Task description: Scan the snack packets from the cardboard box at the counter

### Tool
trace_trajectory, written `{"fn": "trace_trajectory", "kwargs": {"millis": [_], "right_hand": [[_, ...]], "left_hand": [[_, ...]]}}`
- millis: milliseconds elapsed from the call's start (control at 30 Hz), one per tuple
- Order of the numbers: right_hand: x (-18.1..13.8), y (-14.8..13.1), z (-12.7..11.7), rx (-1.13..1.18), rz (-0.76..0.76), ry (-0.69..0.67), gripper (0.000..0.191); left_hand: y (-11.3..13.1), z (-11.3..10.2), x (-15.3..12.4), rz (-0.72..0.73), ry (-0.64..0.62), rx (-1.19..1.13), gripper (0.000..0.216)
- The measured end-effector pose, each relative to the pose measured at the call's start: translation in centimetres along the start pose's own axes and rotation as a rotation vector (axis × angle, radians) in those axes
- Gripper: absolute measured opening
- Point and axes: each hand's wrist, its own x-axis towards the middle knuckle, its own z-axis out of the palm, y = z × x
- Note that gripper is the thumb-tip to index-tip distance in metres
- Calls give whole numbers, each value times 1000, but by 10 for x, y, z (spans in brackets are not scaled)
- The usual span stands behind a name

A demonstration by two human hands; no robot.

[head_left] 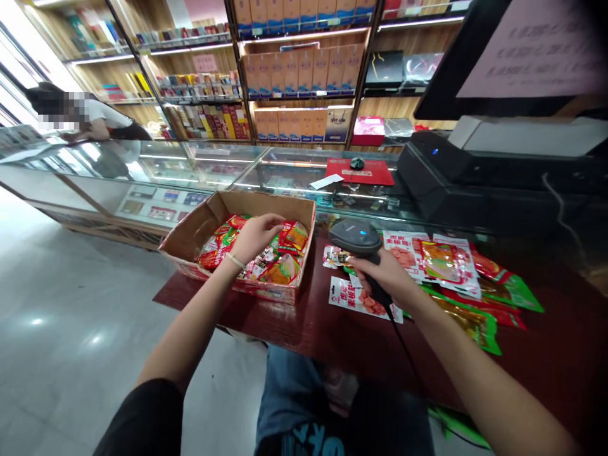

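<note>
My right hand is wrapped around the handle of a black barcode scanner, whose blue light is lit. Its cable runs down over the table edge. Inside an open cardboard box, my left hand has its fingers closed at the edge of a red and yellow snack packet. More packets fill the box below that hand. Beside and under the scanner lie white snack packets with red print. Red, green and yellow packets are piled to the right, partly behind my forearm.
The dark red table meets a glass display counter. A red mat carries a mouse. A black checkout terminal stands at the right. Another person leans on the counter, far left. Stocked shelves line the wall.
</note>
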Motion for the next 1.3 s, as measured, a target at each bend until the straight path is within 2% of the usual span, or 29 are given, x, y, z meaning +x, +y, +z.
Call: {"fn": "trace_trajectory", "kwargs": {"millis": [100,233,367,500,600,700,767,867,967,1033,1100,1200,1300], "right_hand": [[19,-4,2,0,-25,-32,33],[42,-4,0,2,-34,-45,31],[56,-4,-3,9,-33,-63,30],[58,-2,-6,16,-28,-30,31],[53,2,-9,38,-12,-16,32],[48,7,-10,105,-5,-9,29],[46,10,-11,143,-15,0,28],[45,12,-12,151,-38,-17,31],[46,12,-14,136,-65,-39,33],[46,13,-15,141,-70,-36,33],[47,13,-16,148,-69,-29,33],[46,12,-17,152,-69,-30,31],[46,11,-17,176,-62,-41,30]], "left_hand": [[-12,7,32,-74,-141,-36,33],[-26,33,71,-121,-351,160,39],[-37,70,87,-190,-419,402,40],[-47,93,91,-225,-429,436,34],[-49,89,94,-234,-445,403,19],[-44,67,92,-205,-423,376,10],[-37,47,86,-157,-358,357,9],[-24,26,72,-126,-174,182,11],[-15,23,62,-259,-37,-229,16],[-14,25,59,-357,-22,-492,20],[-14,27,58,-392,-24,-682,26],[-15,26,56,-375,-63,-921,30],[-12,30,53,-331,-97,-1090,20]]}}
